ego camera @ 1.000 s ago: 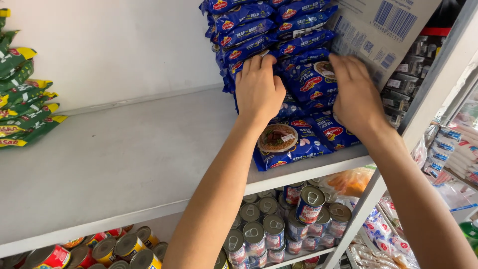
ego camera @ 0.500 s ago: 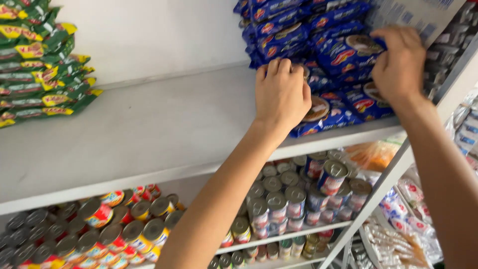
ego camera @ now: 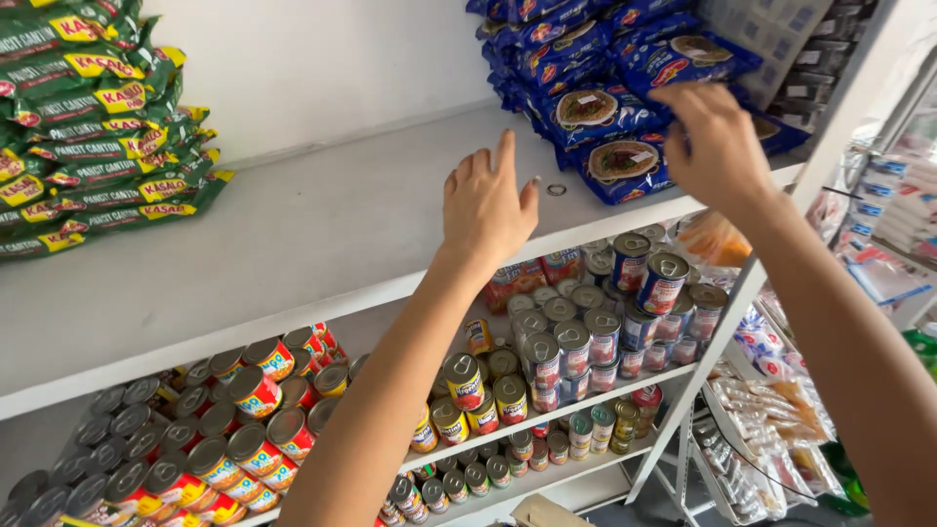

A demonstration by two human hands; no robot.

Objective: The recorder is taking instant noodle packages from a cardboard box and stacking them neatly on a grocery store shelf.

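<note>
My left hand [ego camera: 493, 205] open over shelf [ego camera: 322, 234], empty. Right hand [ego camera: 717, 146] open at blue packs [ego camera: 610, 107], stacked; left half bare.

The blue packs [ego camera: 615, 88] are flat, glossy noodle packets, each with a round picture of a noodle dish on its face, stacked in slanting piles at the right end of the white shelf. The lowest 2 lie face up at the shelf's front edge, just left of the right hand [ego camera: 717, 146] and well right of the left hand [ego camera: 488, 205]. The right hand's fingers reach over the front packs; contact cannot be told
</note>
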